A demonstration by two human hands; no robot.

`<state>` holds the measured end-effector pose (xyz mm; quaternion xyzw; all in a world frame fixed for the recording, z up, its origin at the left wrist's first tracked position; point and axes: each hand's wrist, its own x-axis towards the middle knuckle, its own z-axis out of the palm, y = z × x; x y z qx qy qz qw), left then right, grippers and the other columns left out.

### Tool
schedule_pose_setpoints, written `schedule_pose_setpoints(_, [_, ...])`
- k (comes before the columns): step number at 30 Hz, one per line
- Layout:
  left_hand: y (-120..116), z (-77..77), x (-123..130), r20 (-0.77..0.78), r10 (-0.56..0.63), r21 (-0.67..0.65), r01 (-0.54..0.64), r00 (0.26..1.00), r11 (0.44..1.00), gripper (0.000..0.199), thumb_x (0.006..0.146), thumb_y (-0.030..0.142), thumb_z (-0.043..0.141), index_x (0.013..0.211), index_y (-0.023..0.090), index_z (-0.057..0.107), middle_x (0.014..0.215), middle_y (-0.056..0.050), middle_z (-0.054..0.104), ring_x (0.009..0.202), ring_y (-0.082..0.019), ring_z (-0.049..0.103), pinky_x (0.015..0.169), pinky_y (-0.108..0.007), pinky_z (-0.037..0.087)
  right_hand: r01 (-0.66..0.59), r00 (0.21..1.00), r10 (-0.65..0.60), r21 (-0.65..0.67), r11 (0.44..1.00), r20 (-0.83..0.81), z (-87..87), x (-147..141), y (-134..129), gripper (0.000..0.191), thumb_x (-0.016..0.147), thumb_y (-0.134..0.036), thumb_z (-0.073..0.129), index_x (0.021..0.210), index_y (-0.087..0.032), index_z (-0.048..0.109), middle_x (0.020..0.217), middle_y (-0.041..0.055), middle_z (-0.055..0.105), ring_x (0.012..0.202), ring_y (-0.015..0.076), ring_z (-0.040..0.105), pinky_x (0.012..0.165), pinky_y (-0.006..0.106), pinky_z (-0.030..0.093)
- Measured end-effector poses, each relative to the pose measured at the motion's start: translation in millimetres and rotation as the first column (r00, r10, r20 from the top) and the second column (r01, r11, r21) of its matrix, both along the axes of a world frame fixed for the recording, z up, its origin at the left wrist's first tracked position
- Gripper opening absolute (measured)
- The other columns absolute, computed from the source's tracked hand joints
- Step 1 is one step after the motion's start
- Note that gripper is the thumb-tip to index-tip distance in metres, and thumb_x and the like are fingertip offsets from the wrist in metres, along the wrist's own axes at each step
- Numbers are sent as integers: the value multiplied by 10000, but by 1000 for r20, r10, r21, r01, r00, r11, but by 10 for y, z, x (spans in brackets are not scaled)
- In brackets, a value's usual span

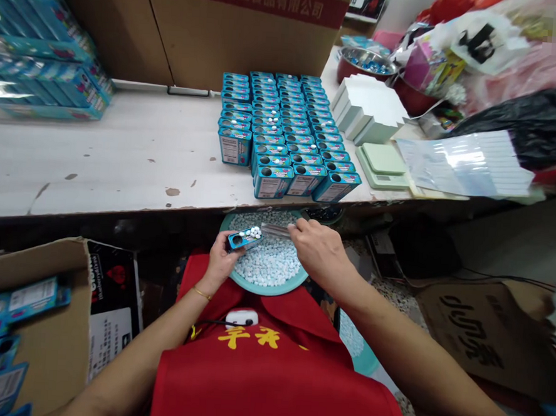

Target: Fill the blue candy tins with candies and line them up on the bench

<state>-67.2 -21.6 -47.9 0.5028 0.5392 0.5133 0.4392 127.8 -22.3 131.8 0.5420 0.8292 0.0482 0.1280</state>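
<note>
My left hand (220, 260) is closed around a small blue candy tin (243, 239), tilted over the basin. White candies (256, 232) lie heaped at the right end of its top, and a dark round opening shows at the left end. My right hand (320, 248) grips a narrow, shiny scoop (275, 230), its tip close to the heaped candies. Whether the scoop has candies in it I cannot tell. Below both hands sits a light green basin (266, 291) full of white candies (269, 267), resting at my lap over a red apron (267, 383).
Rows of blue tins (289, 133) stand on the white table (135, 155), some with stray candies on top. Right of them are white boxes (369, 107) and a pale green scale (383, 166). A cardboard box (58, 339) with more tins is at lower left.
</note>
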Motion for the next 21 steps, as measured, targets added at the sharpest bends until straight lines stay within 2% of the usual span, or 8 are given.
schedule_pose_setpoints(10, [-8,60,51,46,41,-26,-39,998,999,402,600,218,691,963,188,523,885,-7,572,827,-142,544,778,-271,418,-112,993,113,29,993,-37,-67,-250,-55,285,848,-111,354,1015,-119,585,897,107,579,802,209,518,620,288,388])
schedule_pose_setpoints(16, [-12,101,-3,79,65,-48,-61,995,997,411,594,223,697,957,179,508,864,-3,556,807,-135,540,768,-269,421,-14,1000,14,-10,1000,-2,20,-98,0,313,856,-109,335,1043,-145,582,961,114,581,845,194,521,633,266,384])
schedule_pose_setpoints(21, [-13,74,16,98,58,-32,-56,993,998,418,593,221,696,964,186,506,877,-4,557,816,-138,542,771,-272,426,-44,999,43,-46,998,-19,-38,-206,-36,305,859,-124,337,1030,-153,588,930,102,586,831,197,530,625,269,393])
